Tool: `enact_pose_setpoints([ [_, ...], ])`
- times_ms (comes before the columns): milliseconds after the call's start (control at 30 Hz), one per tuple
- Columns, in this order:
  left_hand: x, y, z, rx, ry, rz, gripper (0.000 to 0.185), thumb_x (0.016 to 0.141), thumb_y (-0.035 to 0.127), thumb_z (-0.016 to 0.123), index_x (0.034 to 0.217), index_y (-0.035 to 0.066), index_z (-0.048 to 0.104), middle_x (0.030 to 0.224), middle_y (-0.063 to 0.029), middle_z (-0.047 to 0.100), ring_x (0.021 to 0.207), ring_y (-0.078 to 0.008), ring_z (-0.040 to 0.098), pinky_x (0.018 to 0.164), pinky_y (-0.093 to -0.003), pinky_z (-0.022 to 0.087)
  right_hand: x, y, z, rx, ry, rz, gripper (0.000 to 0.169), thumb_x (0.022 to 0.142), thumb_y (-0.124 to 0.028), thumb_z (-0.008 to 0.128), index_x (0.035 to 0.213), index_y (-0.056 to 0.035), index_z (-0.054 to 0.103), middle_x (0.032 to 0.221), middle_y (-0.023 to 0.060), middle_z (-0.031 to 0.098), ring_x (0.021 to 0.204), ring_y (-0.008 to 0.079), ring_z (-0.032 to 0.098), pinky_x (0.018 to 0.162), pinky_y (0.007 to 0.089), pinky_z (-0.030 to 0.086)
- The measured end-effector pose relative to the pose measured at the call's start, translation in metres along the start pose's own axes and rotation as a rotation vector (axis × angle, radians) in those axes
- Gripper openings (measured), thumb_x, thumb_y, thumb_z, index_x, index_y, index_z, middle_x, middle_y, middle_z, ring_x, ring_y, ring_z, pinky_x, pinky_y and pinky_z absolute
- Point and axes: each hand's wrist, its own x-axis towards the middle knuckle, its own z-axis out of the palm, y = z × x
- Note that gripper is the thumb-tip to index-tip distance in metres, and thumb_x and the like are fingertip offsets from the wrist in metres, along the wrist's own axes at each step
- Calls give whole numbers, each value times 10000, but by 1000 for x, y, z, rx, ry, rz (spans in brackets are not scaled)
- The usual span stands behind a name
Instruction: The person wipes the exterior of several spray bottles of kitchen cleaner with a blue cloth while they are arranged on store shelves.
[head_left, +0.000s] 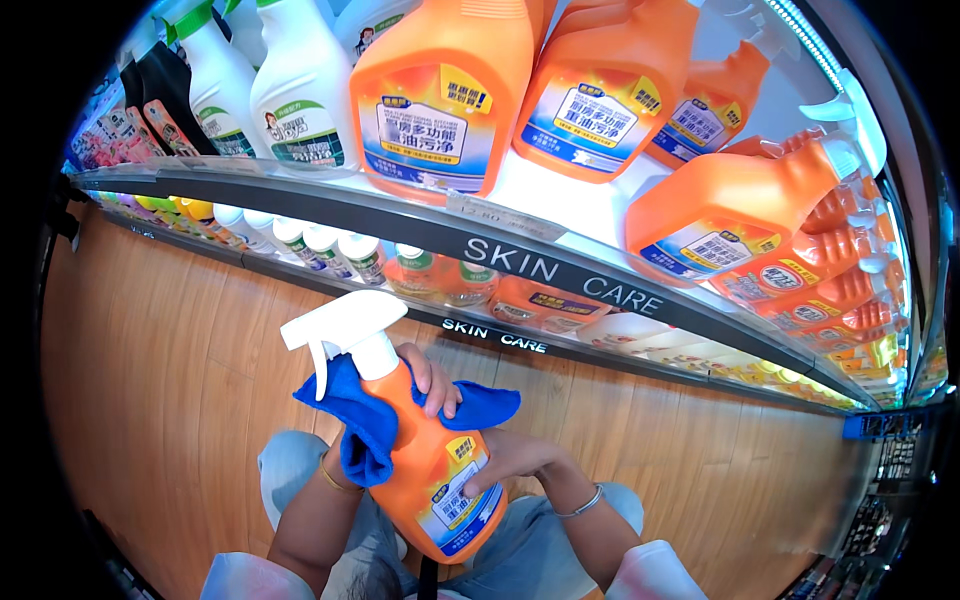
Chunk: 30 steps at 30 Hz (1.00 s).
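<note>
An orange spray bottle (409, 442) with a white trigger head (349, 322) is held tilted above my lap. My left hand (435, 379) reaches behind it, and its fingers curl around the upper right side. A blue cloth (367, 420) is bunched in that hand against the bottle, with another end (484, 405) sticking out to the right. Lower down, my right hand (517, 461) grips the bottle's right side, its thumb over the printed label (461, 510). The bottle hides the left palm and part of the right fingers.
A store shelf (360, 225) curves across in front. Orange bottles (442, 90) and white spray bottles (300, 90) stand on its upper level; one orange bottle (720, 195) is at the right. Smaller bottles (360, 251) fill the lower level. Below is wooden flooring (165, 360).
</note>
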Motion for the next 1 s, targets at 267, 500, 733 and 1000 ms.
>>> enact_pose_setpoints([
  [267, 1, 25, 15, 246, 277, -213, 601, 777, 353, 688, 1202, 32, 408, 1091, -149, 543, 1071, -276, 522, 927, -390, 433, -2, 3, 16, -115, 375, -287, 976, 578, -208, 857, 1331, -39, 260, 1203, 117, 507, 1076, 192, 533, 928, 327, 444],
  [500, -27, 22, -10, 931, 279, -163, 496, 795, 195, 682, 1192, -5, 461, 1154, -112, 529, 1024, -205, 533, 874, -340, 448, -22, -14, 20, -295, 631, -546, 895, 562, -180, 865, 1289, -67, 356, 1141, 90, 541, 1072, 180, 536, 903, 309, 447],
  [733, -17, 19, -3, 766, 102, -130, 643, 751, 189, 675, 1305, 13, 400, 1304, -122, 447, 1143, -185, 459, 929, -329, 392, -41, -28, 29, -372, 758, -842, 791, 567, -132, 863, 1214, -20, 424, 1129, 80, 540, 1046, 148, 528, 888, 294, 447],
  [1000, 0, 18, 37, 933, 57, -190, 929, 670, 239, 787, 1400, 60, 241, 1410, -112, 313, 1299, -223, 312, 1059, -360, 256, -58, -45, 42, -356, 831, -966, 905, 545, -61, 861, 1291, -25, 349, 1215, 103, 492, 1116, 195, 496, 929, 336, 442],
])
